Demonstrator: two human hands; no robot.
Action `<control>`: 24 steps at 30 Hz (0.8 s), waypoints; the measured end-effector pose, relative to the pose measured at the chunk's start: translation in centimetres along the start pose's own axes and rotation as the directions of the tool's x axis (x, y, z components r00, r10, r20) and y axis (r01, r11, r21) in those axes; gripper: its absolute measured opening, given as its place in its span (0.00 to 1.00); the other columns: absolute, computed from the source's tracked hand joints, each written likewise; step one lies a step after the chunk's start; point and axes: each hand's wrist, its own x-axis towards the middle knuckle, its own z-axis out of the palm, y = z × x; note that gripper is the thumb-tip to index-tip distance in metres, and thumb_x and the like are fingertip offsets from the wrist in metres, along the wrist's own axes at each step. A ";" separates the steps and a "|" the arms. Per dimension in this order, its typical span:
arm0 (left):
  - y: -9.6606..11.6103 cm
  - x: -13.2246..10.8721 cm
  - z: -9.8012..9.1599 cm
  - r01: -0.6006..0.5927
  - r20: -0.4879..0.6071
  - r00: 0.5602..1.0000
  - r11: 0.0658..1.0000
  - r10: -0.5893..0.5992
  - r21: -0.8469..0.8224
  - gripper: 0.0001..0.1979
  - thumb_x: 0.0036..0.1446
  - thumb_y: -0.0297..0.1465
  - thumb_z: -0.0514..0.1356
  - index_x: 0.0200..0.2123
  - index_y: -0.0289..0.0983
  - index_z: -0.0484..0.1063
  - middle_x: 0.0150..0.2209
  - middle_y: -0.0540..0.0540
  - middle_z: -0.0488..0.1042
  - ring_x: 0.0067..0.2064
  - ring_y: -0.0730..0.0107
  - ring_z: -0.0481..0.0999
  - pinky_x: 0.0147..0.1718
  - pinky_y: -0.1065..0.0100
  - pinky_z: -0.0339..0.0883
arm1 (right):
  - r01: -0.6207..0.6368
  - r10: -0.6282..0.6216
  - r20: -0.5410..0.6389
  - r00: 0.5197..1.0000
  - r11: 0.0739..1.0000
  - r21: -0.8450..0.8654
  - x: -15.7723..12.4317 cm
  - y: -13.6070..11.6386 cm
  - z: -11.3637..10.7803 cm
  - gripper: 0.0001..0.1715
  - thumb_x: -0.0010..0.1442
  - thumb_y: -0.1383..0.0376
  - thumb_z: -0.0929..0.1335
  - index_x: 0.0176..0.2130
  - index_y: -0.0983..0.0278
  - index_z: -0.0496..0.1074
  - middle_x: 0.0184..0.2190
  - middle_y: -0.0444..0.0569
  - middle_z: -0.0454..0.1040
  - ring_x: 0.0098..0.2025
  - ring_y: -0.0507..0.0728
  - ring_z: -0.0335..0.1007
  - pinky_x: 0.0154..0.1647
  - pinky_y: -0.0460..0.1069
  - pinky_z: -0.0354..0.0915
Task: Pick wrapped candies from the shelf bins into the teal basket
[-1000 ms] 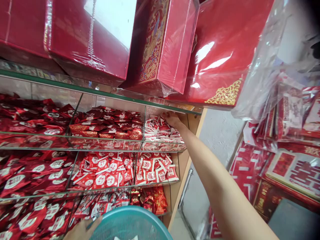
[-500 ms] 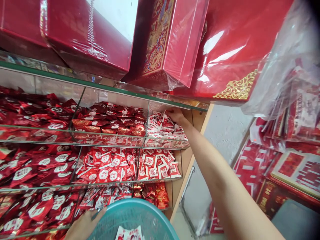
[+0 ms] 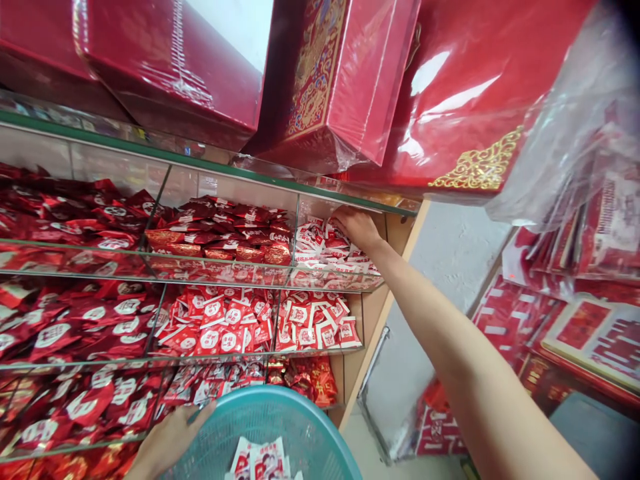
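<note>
White-and-red packets [image 3: 316, 244] lie directly under the right hand [image 3: 357, 227], fingers curled into the pile, grip unclear; the left hand [image 3: 170, 437] clasps the teal basket [image 3: 310, 427] well below.

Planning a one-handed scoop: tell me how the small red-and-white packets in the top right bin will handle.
The packets look small and flat, so probably light. Their glossy wrap and loose heap under the right hand suggest they slide and spill easily.
</note>
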 end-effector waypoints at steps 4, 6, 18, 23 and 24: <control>0.3 -0.1 -0.4 -0.005 0.064 0.998 1.000 0.004 0.003 0.37 0.50 0.57 0.43 0.43 0.37 0.76 0.45 0.38 0.76 0.51 0.47 0.72 0.48 0.57 0.64 | 0.171 -0.183 -0.042 0.982 0.964 -0.202 -0.7 -0.4 -0.9 0.14 0.62 0.72 0.60 0.44 0.68 0.71 0.45 0.58 0.72 0.45 0.61 0.66 0.40 0.51 0.60; 0.4 -0.1 -0.6 -0.001 0.065 0.998 1.000 0.000 0.011 0.37 0.51 0.57 0.43 0.45 0.38 0.76 0.45 0.38 0.76 0.51 0.46 0.72 0.49 0.56 0.63 | 0.247 -0.275 -0.099 0.956 0.942 -0.229 -1.4 -0.4 -1.3 0.14 0.63 0.72 0.59 0.43 0.68 0.71 0.44 0.57 0.73 0.45 0.60 0.66 0.41 0.51 0.59; 1.9 -1.3 -0.8 -0.009 0.048 0.999 0.995 0.004 0.098 0.36 0.52 0.56 0.42 0.42 0.37 0.76 0.39 0.37 0.78 0.43 0.53 0.76 0.41 0.62 0.66 | 0.326 0.019 -0.595 0.803 0.823 0.465 -18.7 -14.7 -6.8 0.17 0.57 0.74 0.67 0.45 0.59 0.68 0.36 0.45 0.76 0.39 0.53 0.71 0.40 0.50 0.64; 2.5 -1.4 -0.2 -0.033 0.070 0.997 0.992 0.025 0.121 0.37 0.52 0.57 0.40 0.42 0.38 0.75 0.42 0.37 0.77 0.45 0.52 0.75 0.43 0.62 0.65 | -0.259 0.390 0.157 0.907 0.222 0.940 -25.7 -24.4 -1.7 0.03 0.58 0.68 0.66 0.36 0.62 0.70 0.32 0.46 0.74 0.35 0.52 0.69 0.36 0.49 0.64; 2.6 -1.5 -0.1 -0.037 0.075 0.997 0.991 0.027 0.125 0.37 0.52 0.58 0.40 0.42 0.38 0.75 0.42 0.37 0.77 0.46 0.52 0.75 0.43 0.62 0.65 | -0.414 0.414 0.360 0.836 0.046 0.909 -26.7 -25.6 -0.2 0.03 0.57 0.64 0.67 0.33 0.63 0.70 0.27 0.43 0.72 0.30 0.51 0.67 0.32 0.47 0.63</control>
